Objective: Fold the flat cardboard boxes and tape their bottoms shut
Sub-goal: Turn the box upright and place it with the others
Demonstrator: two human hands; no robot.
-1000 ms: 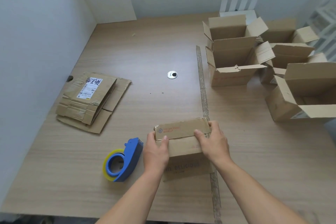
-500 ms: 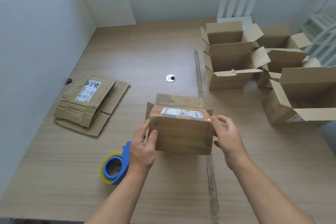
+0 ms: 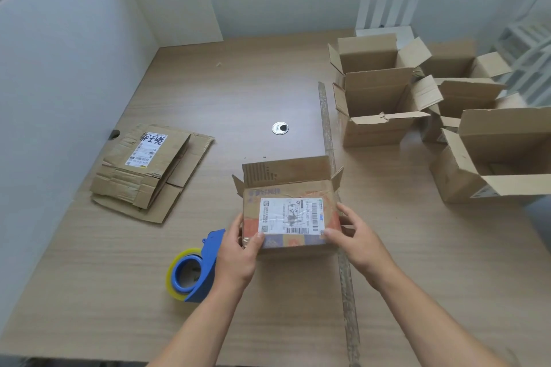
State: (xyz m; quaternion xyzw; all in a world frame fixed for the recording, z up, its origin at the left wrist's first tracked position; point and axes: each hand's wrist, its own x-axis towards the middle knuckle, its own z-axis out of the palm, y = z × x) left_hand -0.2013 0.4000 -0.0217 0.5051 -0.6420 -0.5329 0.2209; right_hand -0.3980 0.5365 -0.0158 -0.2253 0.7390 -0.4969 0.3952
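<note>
left hand and right hand hold the box, fingers curled round its near corners; a loose hold could let it slip. swung left, it may knock the tape dispenser.

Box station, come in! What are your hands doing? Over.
Copy: left hand and right hand both grip the labelled box. Flaps open on far side. Tape dispenser beside left hand, untouched.

Surface gives passage at far centre and near right; flat boxes block the left; tape dispenser stands just beside the left hand on the box; open boxes crowd the far right.
</note>
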